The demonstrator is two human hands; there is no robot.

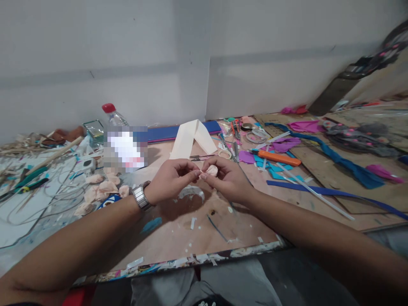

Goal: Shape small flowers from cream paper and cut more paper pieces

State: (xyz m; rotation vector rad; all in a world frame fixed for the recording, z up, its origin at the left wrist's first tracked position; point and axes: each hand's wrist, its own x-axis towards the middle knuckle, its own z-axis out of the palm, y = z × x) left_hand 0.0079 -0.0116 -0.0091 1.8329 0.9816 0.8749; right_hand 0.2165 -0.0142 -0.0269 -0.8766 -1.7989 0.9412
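Above the middle of the table, both hands meet at a small peach crepe-paper piece (pixel 211 171), which looks like a rolled flower. My left hand (pixel 174 179), with a metal watch (pixel 142 196) on its wrist, pinches the left end of it. Fingers of my right hand (pixel 230 178) are closed around its other side. Just behind the hands lie small scissors (pixel 204 157) and a folded cream paper strip (pixel 188 138). On the left is a heap of similar peach paper pieces (pixel 103 189).
A red-capped bottle (pixel 110 109) and a lit phone screen (pixel 126 148) stand behind my left hand. An orange utility knife (pixel 277 157), blue strips (pixel 338 192) and purple paper scraps (pixel 287 145) lie to the right. Green-handled pliers (pixel 32 177) rest far left. A wall (pixel 143 85) rises behind.
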